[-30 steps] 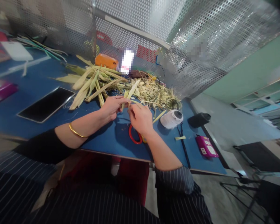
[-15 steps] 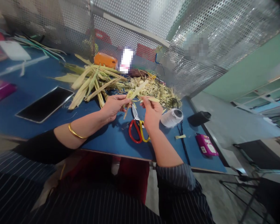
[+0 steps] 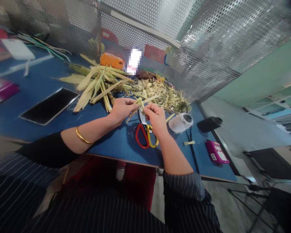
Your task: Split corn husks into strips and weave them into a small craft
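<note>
My left hand (image 3: 122, 110) is closed in a pinch on pale green-yellow corn husk strips (image 3: 140, 101), whose ends poke out below and beyond the fingers. Close on its right, my right hand (image 3: 155, 117) pinches the same husk work, with a strip at the fingertips. Just beneath both hands lie scissors (image 3: 142, 138) with one red and one yellow handle, blades pointing away and partly covered by the hands. Beyond them are long dried corn husks (image 3: 89, 84) and a heap of shredded husk (image 3: 163, 92).
A white thread cone (image 3: 180, 123), a black cone (image 3: 210, 124), a purple packet (image 3: 217, 152) and a black cord (image 3: 192, 153) lie to the right. A dark tablet-like slab (image 3: 49, 106) rests at left. Behind stand an orange pouch (image 3: 111, 61), a lit phone (image 3: 134, 61) and a perforated metal screen (image 3: 140, 19).
My right hand has come closer to my left, and the strip that stuck out over its fingers is now brought in at the husk work. The view has shifted slightly.
</note>
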The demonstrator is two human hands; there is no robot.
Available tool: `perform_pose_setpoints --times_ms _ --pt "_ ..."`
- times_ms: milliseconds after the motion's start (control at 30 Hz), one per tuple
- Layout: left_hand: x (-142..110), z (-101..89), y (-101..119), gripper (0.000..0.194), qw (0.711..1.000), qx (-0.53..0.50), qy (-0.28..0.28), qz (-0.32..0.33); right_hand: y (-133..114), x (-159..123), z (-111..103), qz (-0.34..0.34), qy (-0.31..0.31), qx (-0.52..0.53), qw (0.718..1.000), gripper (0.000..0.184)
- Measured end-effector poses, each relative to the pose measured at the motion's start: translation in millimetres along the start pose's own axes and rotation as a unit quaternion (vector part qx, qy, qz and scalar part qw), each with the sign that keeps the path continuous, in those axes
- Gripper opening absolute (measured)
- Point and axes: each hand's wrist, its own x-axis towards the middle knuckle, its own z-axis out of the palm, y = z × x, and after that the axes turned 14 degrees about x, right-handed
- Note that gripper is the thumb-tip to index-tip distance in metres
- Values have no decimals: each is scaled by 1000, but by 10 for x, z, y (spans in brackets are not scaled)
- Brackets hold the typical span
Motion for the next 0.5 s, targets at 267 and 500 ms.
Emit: perform_pose_setpoints --times_ms 267,500 --pt "-19 3 6 15 998 59 17 29 24 26 -30 -24 -26 -56 998 18" --pt "-4 0 -5 18 993 85 50 59 22 25 -46 -90 -42 -102 990 20"
